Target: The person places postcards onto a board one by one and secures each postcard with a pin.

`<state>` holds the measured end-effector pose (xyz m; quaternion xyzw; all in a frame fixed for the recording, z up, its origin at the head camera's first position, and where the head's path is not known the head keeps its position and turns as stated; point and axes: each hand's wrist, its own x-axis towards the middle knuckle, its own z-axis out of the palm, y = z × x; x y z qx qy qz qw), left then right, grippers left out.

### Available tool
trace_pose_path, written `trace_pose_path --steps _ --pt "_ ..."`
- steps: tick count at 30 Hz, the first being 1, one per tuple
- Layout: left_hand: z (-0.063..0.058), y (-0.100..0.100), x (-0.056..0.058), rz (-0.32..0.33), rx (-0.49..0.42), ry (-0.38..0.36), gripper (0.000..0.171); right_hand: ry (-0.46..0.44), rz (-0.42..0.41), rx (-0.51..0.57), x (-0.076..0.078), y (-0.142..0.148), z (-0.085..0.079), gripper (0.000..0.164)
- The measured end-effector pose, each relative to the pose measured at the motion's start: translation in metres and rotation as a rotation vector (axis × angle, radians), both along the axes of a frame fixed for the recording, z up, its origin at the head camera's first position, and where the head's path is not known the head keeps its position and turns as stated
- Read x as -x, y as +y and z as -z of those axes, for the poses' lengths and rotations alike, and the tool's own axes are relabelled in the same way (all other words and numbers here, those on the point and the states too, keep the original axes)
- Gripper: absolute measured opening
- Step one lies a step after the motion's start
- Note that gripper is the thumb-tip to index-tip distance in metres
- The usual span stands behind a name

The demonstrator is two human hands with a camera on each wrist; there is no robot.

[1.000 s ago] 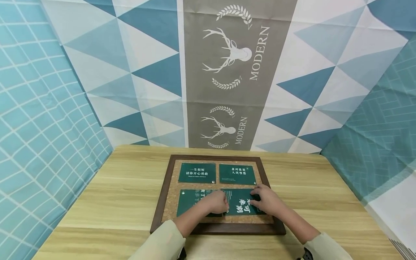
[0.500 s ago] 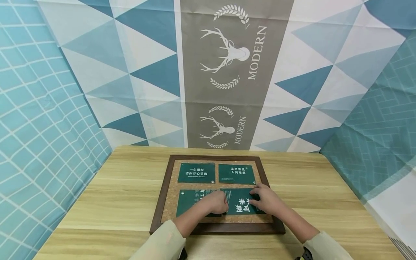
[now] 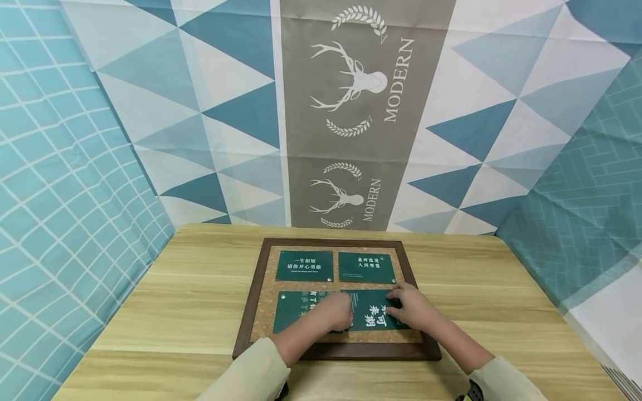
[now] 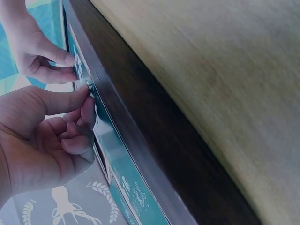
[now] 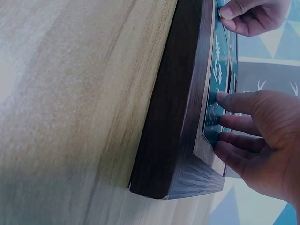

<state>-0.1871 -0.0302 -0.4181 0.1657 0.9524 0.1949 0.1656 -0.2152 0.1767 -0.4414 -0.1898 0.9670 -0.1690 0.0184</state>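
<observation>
On the table lies a cork board [image 3: 264,312] in a dark brown wooden frame [image 3: 371,351]. My left hand [image 3: 335,313] pinches a small shiny thumbtack [image 5: 220,14] between thumb and index finger, at the near left corner of the lower right green card [image 3: 368,323]. White characters run sideways on that card. My right hand [image 3: 415,309] rests its spread fingertips on the card's right part, holding it against the cork. The left hand and forearm partly cover the lower left green card [image 3: 290,312]. The tack's point is hidden.
Two more green cards, upper left [image 3: 304,266] and upper right [image 3: 366,269], lie on the cork with tacks at some corners. Wood-grain tabletop [image 3: 200,301] surrounds the frame. A patterned cloth backdrop [image 3: 241,128] rises behind the table.
The left hand has shifted very slightly at the card's corner. The right hand stays where it was, and the cards and board keep their places.
</observation>
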Motion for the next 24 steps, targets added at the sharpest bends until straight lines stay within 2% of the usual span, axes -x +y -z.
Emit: trace_pose_path --steps 4,10,12,18,24 --pt "-0.0006 0.0001 -0.0013 0.005 -0.005 0.012 0.047 -0.011 -0.001 0.011 -0.0001 0.0011 0.0001 0.028" --pt "0.002 -0.0048 0.0008 -0.034 -0.142 -0.053 0.052 -0.009 -0.012 0.025 -0.0007 0.0021 -0.0011 0.028" --pt "0.002 -0.0065 0.0011 -0.041 -0.16 -0.066 0.053 -0.009 -0.013 0.023 -0.0005 0.002 -0.0011 0.027" --pt "0.0012 -0.0072 0.0008 -0.031 -0.135 -0.047 0.052 -0.012 -0.022 0.014 -0.0009 0.002 -0.0021 0.027" --pt "0.0042 -0.005 0.001 -0.024 -0.097 0.016 0.051 -0.022 -0.011 0.013 -0.0015 0.0011 -0.0024 0.027"
